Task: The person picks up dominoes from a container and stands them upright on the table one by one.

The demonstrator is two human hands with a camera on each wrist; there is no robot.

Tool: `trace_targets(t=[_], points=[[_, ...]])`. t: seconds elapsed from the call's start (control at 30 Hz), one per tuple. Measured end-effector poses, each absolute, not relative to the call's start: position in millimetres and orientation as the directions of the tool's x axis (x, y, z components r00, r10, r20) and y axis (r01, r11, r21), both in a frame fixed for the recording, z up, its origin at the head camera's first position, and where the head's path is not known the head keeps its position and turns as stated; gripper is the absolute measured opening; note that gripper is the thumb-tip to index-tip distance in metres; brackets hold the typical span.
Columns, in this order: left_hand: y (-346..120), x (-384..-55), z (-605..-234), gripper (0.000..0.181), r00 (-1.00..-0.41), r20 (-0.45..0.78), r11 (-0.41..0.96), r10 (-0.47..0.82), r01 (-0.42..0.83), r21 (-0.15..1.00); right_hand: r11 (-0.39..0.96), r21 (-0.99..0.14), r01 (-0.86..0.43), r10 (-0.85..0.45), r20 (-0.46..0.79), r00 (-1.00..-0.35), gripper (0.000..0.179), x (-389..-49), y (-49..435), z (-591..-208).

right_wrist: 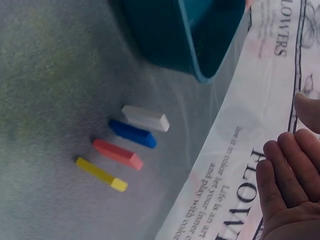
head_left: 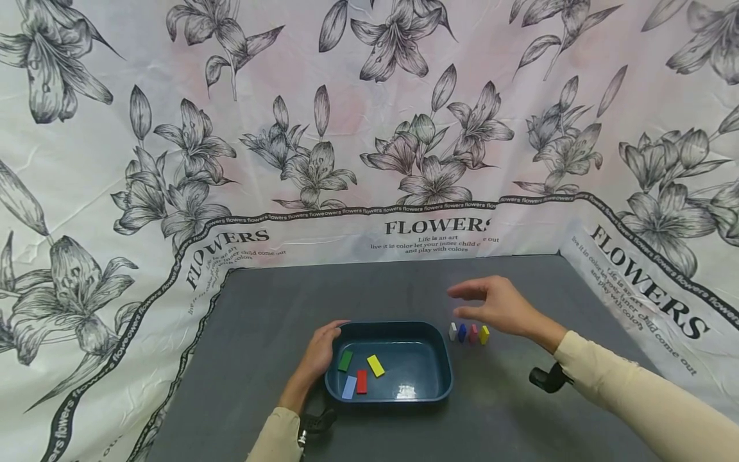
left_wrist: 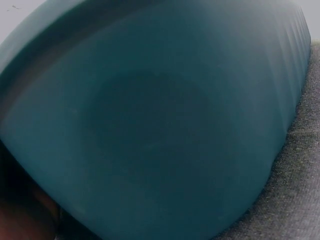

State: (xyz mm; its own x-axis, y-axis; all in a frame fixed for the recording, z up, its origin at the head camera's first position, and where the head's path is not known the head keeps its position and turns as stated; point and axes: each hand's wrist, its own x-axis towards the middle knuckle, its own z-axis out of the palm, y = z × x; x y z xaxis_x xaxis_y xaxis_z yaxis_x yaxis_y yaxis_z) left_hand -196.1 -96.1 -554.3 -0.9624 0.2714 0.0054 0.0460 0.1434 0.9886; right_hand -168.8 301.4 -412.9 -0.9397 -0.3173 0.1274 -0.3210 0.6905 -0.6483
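My left hand (head_left: 319,350) holds the left far corner of a dark teal plastic tray (head_left: 398,402), fingers at its rim. Inside the tray lie flat a green block (head_left: 345,360), a yellow block (head_left: 376,366), a red block (head_left: 361,382) and a light blue block (head_left: 349,387). My right hand (head_left: 502,306) hovers above a row of domino-like blocks, thumb and fingers apart with nothing between them. Standing on edge in that row are a white block (right_wrist: 145,118), a blue block (right_wrist: 132,133), a pinkish-red block (right_wrist: 118,154) and another yellow block (right_wrist: 101,174).
A dark grey cloth (head_left: 277,301) covers the table. White flower-printed sheeting (head_left: 323,237) rises at the back and both sides. The block row stands just right of the tray. The tray's outer wall (left_wrist: 160,125) fills most of the left wrist view.
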Motion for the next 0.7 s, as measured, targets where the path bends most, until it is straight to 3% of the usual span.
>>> trace_targets(t=[0.7], points=[[-97,-195,-552,0.046,-0.967,-0.001,0.132,0.256,0.034,0.991,0.691,-0.572,-0.442,-0.486,0.085,-0.87,0.038,-172,249,-398]])
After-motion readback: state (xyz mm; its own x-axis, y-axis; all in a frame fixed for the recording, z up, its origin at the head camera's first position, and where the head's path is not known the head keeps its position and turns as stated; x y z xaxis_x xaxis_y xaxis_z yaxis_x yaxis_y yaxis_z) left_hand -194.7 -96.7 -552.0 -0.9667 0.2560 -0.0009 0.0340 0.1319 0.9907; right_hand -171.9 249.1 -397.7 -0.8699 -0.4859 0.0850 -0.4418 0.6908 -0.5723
